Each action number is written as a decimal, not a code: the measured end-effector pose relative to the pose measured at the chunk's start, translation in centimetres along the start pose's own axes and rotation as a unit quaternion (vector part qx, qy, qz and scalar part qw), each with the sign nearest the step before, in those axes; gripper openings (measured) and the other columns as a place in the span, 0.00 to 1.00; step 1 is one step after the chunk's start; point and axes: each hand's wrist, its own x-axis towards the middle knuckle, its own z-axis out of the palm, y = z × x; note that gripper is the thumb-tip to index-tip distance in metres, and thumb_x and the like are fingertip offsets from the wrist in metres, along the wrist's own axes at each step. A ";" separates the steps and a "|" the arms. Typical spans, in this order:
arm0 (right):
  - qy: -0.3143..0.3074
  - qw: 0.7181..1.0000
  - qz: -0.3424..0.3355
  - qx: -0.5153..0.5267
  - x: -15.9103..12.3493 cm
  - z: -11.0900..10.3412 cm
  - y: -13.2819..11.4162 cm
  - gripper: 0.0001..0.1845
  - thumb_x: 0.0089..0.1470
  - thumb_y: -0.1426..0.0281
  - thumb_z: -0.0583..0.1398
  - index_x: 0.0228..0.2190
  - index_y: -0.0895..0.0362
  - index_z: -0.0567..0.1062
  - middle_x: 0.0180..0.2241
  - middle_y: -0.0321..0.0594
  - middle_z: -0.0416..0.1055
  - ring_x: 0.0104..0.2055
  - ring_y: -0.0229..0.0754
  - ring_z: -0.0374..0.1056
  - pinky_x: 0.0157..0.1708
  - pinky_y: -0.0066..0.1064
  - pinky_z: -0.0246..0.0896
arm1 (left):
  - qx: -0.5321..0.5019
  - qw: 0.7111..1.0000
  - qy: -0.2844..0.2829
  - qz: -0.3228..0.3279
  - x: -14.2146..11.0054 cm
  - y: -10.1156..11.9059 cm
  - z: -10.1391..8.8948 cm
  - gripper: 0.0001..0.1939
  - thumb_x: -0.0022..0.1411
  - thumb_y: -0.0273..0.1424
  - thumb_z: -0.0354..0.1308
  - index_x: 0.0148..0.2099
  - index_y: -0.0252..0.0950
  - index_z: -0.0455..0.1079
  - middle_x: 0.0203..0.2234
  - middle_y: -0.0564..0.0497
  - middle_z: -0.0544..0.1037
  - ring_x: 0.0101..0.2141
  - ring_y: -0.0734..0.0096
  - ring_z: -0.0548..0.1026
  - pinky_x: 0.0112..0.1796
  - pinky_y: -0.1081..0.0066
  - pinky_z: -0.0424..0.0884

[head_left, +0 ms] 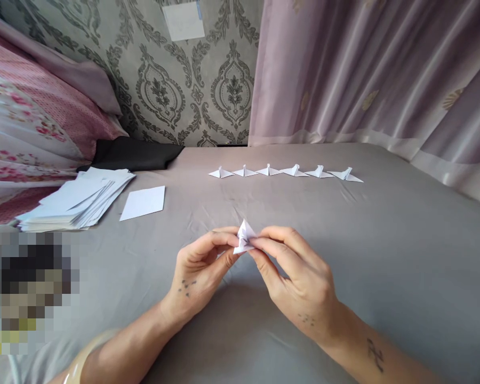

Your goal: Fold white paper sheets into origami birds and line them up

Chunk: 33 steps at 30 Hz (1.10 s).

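A small white folded paper [245, 234] is pinched between both hands at the centre, its pointed tip facing up. My left hand [202, 261] grips its left side with thumb and fingertips. On the other side, my right hand [300, 266] holds it between thumb and fingers. The fingertips partly cover its lower edges. Farther back, several white folded paper figures [268, 170] stand in a row on the grey cloth surface [384, 256], each with pointed sides and a raised middle.
A thick stack of white paper [76, 200] lies at the left, with a single square sheet [143, 203] beside it. Behind the stack is a black cloth-like item [136, 153]. Pinkish curtains [344, 74] hang at the right, and a blurred patch covers the lower left.
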 end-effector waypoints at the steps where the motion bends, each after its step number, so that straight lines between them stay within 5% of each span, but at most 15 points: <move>1: 0.002 1.000 0.005 0.003 0.0 0.0 0.0 0.16 0.54 0.81 0.59 0.43 0.53 0.74 0.38 0.40 0.74 0.38 0.39 0.71 0.38 0.32 0.71 | 0.003 1.000 -0.001 0.007 0.0 0.0 0.0 0.04 0.58 0.23 0.62 0.36 0.36 0.76 0.37 0.49 0.80 0.39 0.68 0.77 0.42 0.70 0.75; 14: -0.048 0.997 0.037 0.056 0.4 -0.2 -0.1 0.16 0.50 0.81 0.58 0.42 0.58 0.72 0.40 0.46 0.71 0.42 0.43 0.70 0.41 0.37 0.70 | 0.165 0.976 -0.027 0.137 0.0 0.2 -0.4 0.09 0.61 0.21 0.57 0.40 0.39 0.76 0.37 0.48 0.78 0.36 0.71 0.77 0.36 0.74 0.74; 25: -0.057 0.988 0.095 0.104 1.0 -0.8 -0.4 0.09 0.55 0.75 0.55 0.37 0.56 0.74 0.40 0.45 0.71 0.42 0.44 0.70 0.41 0.38 0.69 | 0.223 0.962 -0.026 0.153 0.0 -0.1 -0.5 0.11 0.63 0.22 0.55 0.43 0.40 0.75 0.36 0.49 0.77 0.33 0.73 0.76 0.33 0.75 0.73; 33: -0.097 0.965 0.233 0.073 1.3 -0.7 0.2 0.04 0.53 0.71 0.60 0.27 0.55 0.74 0.32 0.39 0.72 0.30 0.38 0.69 0.32 0.31 0.68 | 0.394 0.871 -0.076 0.282 -0.3 -1.5 -1.3 0.18 0.64 0.18 0.50 0.52 0.38 0.69 0.40 0.44 0.76 0.39 0.67 0.73 0.40 0.67 0.72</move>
